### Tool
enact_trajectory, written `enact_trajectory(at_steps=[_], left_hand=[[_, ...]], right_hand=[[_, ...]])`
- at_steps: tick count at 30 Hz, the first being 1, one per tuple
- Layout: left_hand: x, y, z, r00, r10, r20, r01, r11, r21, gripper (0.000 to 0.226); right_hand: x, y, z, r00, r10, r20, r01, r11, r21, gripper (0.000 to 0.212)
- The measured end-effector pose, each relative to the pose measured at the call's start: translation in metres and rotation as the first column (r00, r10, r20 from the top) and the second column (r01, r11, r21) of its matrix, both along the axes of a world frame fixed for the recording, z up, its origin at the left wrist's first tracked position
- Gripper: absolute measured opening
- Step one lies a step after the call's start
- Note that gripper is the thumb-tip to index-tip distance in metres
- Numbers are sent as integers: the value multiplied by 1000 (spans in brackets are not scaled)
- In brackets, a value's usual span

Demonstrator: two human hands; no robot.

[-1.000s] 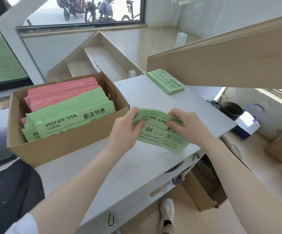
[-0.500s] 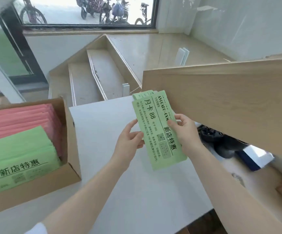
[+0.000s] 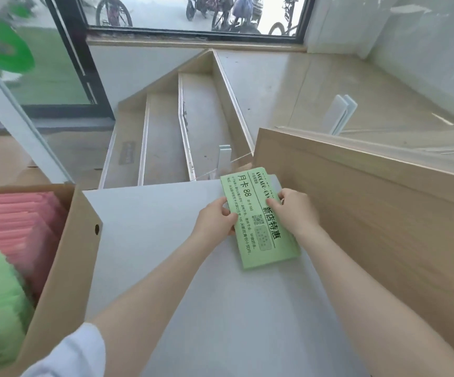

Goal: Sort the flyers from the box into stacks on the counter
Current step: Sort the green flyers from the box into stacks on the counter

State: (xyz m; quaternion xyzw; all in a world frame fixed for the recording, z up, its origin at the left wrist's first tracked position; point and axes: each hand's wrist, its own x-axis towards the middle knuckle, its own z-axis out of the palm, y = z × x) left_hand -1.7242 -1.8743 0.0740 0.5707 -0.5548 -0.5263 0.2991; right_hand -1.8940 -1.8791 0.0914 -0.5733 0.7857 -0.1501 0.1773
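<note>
Both hands are on the green flyers now. The left hand (image 3: pixel 216 220) pinches the left edge of the bunch, with the thumb on top. The right hand (image 3: pixel 292 210) holds the right edge, with its fingers curled over the paper. The green flyers (image 3: pixel 258 227) lie at the far right of the white surface (image 3: pixel 166 240), just beside the wooden wall (image 3: pixel 370 213). More green paper peeks out at the far end under the top sheet, so I think this is the green stack.

A second ago the hands held these flyers in the air, near the box. Half a second ago they were lifted up over the stack. Now the flyers are down and look flat on the pile. That means one more bunch of green is just about sorted.

I think the hands are squaring the edges so the pile sits neat. After that they can let go.

The box (image 3: pixel 65 257) sits at the left, well apart from the stack. It holds pink flyers (image 3: pixel 13 221) and more green ones, so lots of sorting is left. No pink stack shows on the surface yet.
</note>
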Motion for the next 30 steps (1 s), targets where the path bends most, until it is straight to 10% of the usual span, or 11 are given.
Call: enact_trajectory(at_steps=[6,13,18,23,30], left_hand=[[-8,-10,-19,971,23,239,7,992,-125,32],[-37,-34,-26,861,256,-440,-181,962,204,61],[-49,-48,-32,847,251,-468,-141,956,257,58],[-37,-71,-27,966,246,-84,-251,966,-56,55],[-28,-113,-22,978,-100,185,130,978,-161,34]], right_hand=[[-4,-5,-24,995,17,-101,-17,1000,-7,36],[-3,-34,-21,833,-41,551,60,998,-17,30],[-4,-44,-18,803,34,595,-75,996,43,30],[-16,-12,-19,880,107,464,-119,993,-5,75],[-23,65,-27,920,335,203,-371,912,174,126]])
